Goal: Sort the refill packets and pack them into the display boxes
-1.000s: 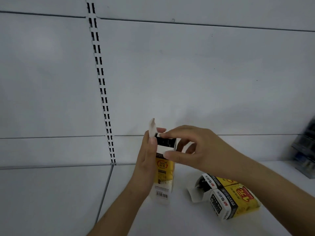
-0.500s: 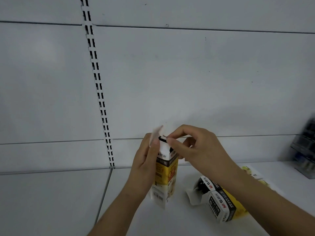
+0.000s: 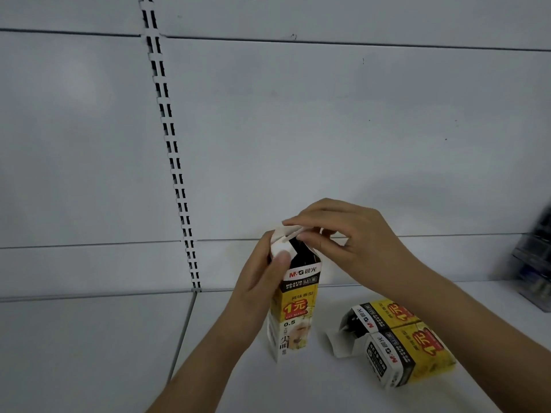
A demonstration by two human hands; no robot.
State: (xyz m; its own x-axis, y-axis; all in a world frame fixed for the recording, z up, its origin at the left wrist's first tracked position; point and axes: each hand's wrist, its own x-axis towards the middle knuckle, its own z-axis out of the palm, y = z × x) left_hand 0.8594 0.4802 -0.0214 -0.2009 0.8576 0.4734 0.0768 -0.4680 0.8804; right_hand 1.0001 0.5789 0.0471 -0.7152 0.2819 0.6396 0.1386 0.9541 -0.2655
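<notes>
Two yellow boxes lie on the white shelf, one with its end flap open. Just past them, the left hand grips a tall box standing up. The right hand pinches its white top flap, now folded down lower than a moment ago, so this box looks nearly closed. The boxes are smooth card with sharp corners. Behind is a flat metal wall.

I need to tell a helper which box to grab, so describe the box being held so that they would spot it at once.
On the white shelf, just right of the slotted upright, stands a tall yellow, black and white box. The left hand grips its side and the right hand works its white top flap. Unlike the two boxes lying flat to its right, it stands on end.
</notes>
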